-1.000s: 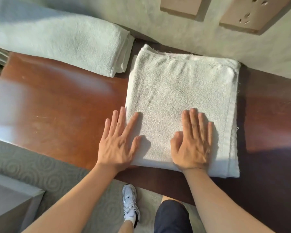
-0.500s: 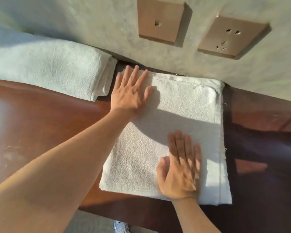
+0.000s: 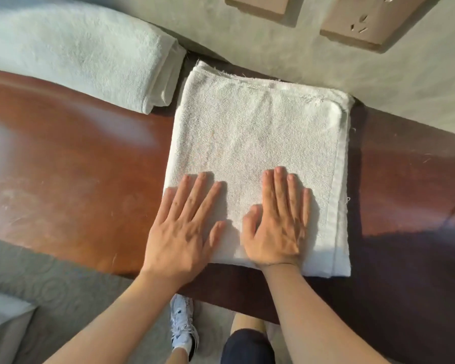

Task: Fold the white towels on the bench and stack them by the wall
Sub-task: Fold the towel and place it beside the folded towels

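A folded white towel lies flat on the brown wooden bench, its far edge close to the wall. My left hand rests flat on the towel's near left corner, fingers straight and spread. My right hand presses flat on the towel's near middle, fingers straight and together. A second folded white towel lies along the wall at the back left, just apart from the first one.
Two tan wall plates sit on the grey wall above the bench. Patterned carpet and my white shoe show below the bench's front edge. A grey box corner stands at the lower left.
My left hand has come back from the towel's far left corner to its near left corner. My right hand has stayed pressing the near part of the towel.
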A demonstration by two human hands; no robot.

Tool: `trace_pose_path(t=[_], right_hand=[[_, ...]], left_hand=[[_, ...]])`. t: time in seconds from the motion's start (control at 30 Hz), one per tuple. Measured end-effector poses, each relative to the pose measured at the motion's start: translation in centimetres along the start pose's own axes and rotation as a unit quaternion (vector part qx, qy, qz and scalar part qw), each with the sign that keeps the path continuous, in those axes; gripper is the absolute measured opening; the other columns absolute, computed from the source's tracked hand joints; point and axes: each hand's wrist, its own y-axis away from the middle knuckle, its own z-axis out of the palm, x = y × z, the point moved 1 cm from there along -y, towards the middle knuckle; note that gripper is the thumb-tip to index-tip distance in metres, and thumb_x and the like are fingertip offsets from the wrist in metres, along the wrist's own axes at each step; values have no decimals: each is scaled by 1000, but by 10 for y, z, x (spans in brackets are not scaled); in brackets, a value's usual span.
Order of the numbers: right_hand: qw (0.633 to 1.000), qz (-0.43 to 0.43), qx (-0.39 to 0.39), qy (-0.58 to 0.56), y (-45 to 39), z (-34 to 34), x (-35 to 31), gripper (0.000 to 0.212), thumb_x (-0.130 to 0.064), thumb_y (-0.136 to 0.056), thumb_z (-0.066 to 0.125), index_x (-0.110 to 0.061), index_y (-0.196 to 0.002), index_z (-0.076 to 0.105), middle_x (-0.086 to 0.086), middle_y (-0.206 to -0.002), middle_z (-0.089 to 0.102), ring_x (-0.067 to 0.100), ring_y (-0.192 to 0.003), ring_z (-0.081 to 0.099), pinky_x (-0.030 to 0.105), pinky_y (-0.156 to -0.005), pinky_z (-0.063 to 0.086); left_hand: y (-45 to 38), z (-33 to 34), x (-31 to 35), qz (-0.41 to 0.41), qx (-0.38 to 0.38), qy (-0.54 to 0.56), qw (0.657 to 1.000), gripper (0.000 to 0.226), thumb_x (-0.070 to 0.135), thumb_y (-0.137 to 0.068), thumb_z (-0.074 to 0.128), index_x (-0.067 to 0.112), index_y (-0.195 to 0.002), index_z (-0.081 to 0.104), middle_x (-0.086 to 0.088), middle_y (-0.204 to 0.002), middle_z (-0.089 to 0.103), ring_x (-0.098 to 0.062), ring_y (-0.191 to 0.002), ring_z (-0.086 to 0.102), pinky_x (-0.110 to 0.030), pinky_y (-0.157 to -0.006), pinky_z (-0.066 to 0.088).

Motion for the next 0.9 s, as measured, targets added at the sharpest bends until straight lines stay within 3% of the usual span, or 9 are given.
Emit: trace_pose_path(t=[0.1,0.23,0.33,0.47,0.57,0.67,0.77,0.83,0.9], right_hand=[[1000,3,-4,-7,1,1,1,68,-33,-93,39,-12,-157,29,8,-166,21,27,-155,13,56,-123,13],[999,15,-24,-22,1,-1,0,66,-37,-95,33,-15,-157,30,5,-166,21,25,-155,12,54,-124,11],[998,13,-43,-35,3,-8,-1,68,-42,-96,29,-16,-159,25,4,-167,15,24,-156,6,53,-125,6],[986,-5,-152,-61,23,-18,2,78,-67,-93,23,-33,-161,6,-5,-169,-7,12,-153,-20,44,-121,-20],[974,-54,-217,-24,49,-31,0,91,-88,-83,23,-43,-157,-6,-15,-166,-14,11,-150,-26,49,-118,-23],[962,-111,-241,69,78,-44,5,96,-74,-86,47,-35,-159,-2,-8,-168,-10,23,-154,-14,57,-122,-6],[972,-41,-230,-26,85,-62,11,73,-33,-93,63,-25,-156,26,-1,-165,20,22,-153,16,38,-125,12],[964,29,-246,-100,71,-81,15,56,-37,-91,66,-30,-143,44,-6,-146,50,19,-133,47,33,-106,38],[953,34,-283,-100,48,-101,22,39,-49,-85,69,-36,-119,56,-14,-120,64,15,-110,59,31,-85,46]], left_hand=[[24,2,-11,69,9,11,998,66,59,-103,33,29,-161,23,1,-169,16,-26,-157,11,-47,-127,9],[37,5,-26,161,19,37,986,75,58,-91,60,25,-155,39,5,-165,30,-26,-155,21,-56,-123,20],[35,-4,-36,178,28,66,981,61,49,-96,56,24,-151,46,9,-161,37,-22,-152,29,-53,-121,27],[40,-22,-37,181,17,52,982,53,28,-86,76,17,-136,63,3,-146,57,-27,-140,49,-51,-116,37],[43,-36,-35,173,13,56,983,52,20,-76,87,13,-125,70,-1,-132,68,-28,-127,61,-49,-110,44],[42,-52,-36,171,14,70,983,48,25,-75,87,12,-118,73,-5,-117,75,-28,-109,71,-44,-98,53],[34,-72,-38,181,-9,85,980,39,36,-86,76,18,-120,70,-1,-112,75,-27,-96,73,-37,-85,55],[23,-87,-42,157,-53,104,981,41,49,-91,68,30,-126,65,8,-113,74,-23,-97,71,-33,-85,52],[7,-101,-47,126,-87,124,980,43,62,-89,62,42,-127,61,17,-107,73,-14,-97,69,-29,-82,51]])
